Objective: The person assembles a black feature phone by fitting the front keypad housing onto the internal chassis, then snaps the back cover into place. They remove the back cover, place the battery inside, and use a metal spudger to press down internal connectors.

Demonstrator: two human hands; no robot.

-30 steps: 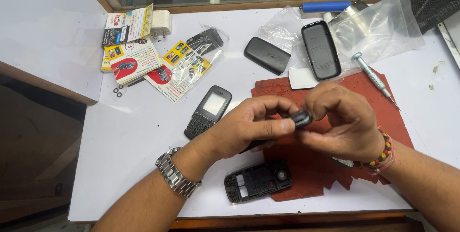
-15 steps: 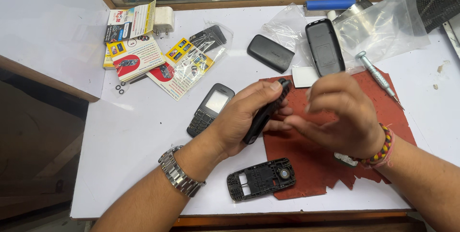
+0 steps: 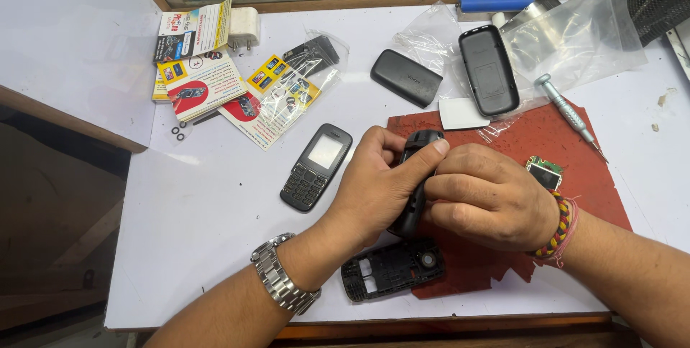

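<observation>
Both hands grip a black phone body (image 3: 415, 183) held on edge above the red mat (image 3: 546, 140): the left hand (image 3: 377, 190) wraps it from the left, the right hand (image 3: 489, 201) closes on its right side. An inner frame (image 3: 392, 270) lies on the desk (image 3: 215, 204) below.

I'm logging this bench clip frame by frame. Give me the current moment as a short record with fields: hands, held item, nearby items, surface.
left hand: wrapped around the black phone body, thumb on its top edge
right hand: closed against the phone body from the other side
keypad phone front: flat on the table, beside the left hand
inner frame: lying below the hands, partly on the red mat
circuit board: on the mat, by the right wrist
screwdriver: at the mat's upper right edge
surface: white table
</observation>
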